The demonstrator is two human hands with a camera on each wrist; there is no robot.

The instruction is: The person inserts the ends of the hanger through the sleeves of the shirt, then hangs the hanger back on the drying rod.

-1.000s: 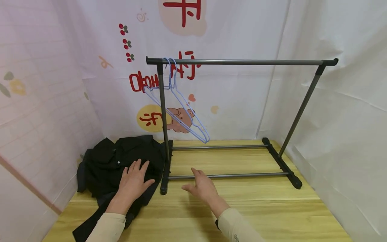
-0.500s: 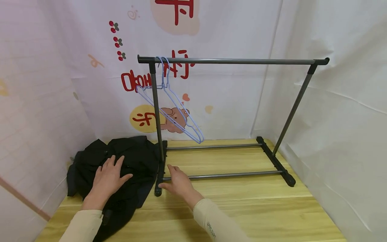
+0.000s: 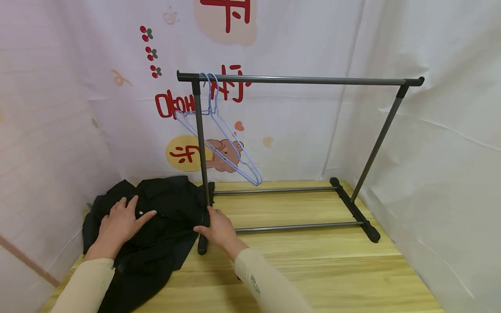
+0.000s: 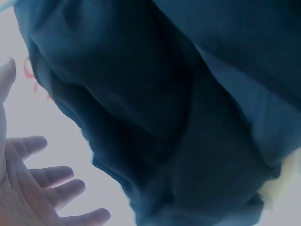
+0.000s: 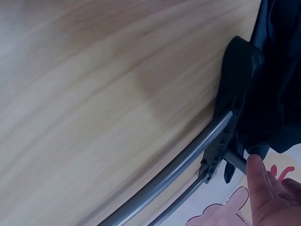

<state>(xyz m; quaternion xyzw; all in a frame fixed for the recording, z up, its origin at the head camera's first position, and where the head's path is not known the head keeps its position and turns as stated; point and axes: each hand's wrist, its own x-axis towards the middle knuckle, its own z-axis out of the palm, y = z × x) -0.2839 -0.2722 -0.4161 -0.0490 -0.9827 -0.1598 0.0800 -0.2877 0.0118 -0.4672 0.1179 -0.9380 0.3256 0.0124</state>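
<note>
A crumpled black garment (image 3: 168,208) with a small pale button lies in a heap at the left of the table. My left hand (image 3: 117,226) is over its left part, fingers spread. In the left wrist view, those fingers stand apart from the dark cloth (image 4: 141,108), holding nothing. My right hand (image 3: 219,228) is at the left foot of a grey metal clothes rack (image 3: 297,80), overlapping the lower post in the head view. Its fingers look fairly straight near the post in the right wrist view, gripping nothing.
Blue hangers (image 3: 235,143) hang at the left end of the rack's top bar. Two low rods (image 3: 297,227) join the rack's black feet on the wooden table (image 3: 336,269). White printed cloth (image 3: 297,39) encloses the back and sides.
Both hands have moved left, the left hand farther over the garment and the right hand up to the rack's left foot. The head view has shifted slightly.
</note>
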